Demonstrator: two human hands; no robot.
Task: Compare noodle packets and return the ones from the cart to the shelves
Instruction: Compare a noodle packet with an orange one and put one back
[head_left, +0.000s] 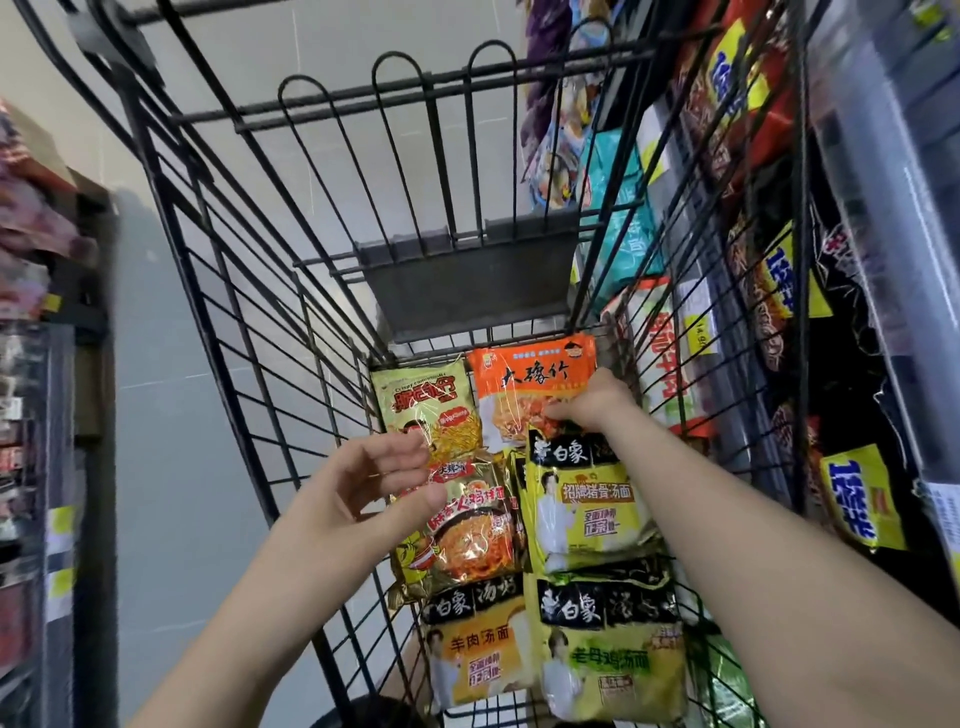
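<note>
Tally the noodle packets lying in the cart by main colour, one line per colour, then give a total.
Orange packet: 1
Pale green packet: 1
Gold packet: 1
Black-topped yellow packets: 2
Black-topped orange-yellow packet: 1
Total: 6

The right hand rests on the orange one; the left hand is open above the gold one.

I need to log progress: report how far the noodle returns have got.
Nothing visibly returned yet. Six packets lie in the cart. In hand: the right hand pinches the orange packet; the left hand hovers open over the gold packet. Left: every packet must go back to the shelves.
</note>
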